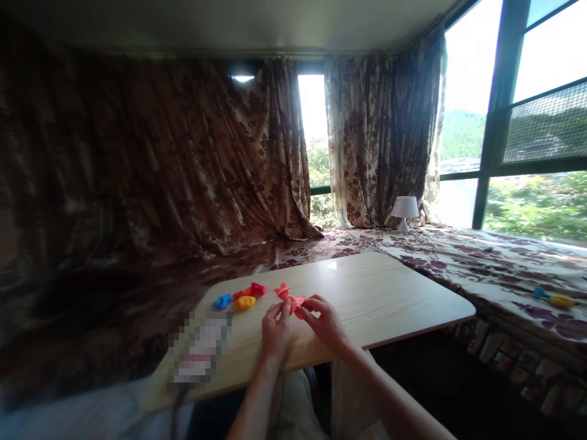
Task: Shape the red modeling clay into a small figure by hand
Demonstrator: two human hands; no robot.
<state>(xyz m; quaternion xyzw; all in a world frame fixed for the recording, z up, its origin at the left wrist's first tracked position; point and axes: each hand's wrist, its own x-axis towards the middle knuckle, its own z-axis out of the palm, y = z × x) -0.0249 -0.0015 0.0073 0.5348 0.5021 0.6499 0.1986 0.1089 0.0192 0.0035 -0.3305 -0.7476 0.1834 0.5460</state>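
Both my hands are over the front part of the pale wooden table, pinching one soft, crumpled coral-red piece. Its material is unclear; it has petal-like folds, and one lobe sticks up to the left. My left hand grips its lower left side between thumb and fingers. From the right, my right hand pinches its other edge. Left of my hands lie similar crumpled pieces: a blue one, a yellow one and a red one.
A blurred-out device with a cable lies at the table's left edge. A white lamp stands on the flower-patterned cloth behind. Another yellow piece and a blue one lie on the cloth at right. Curtains hang by the windows.
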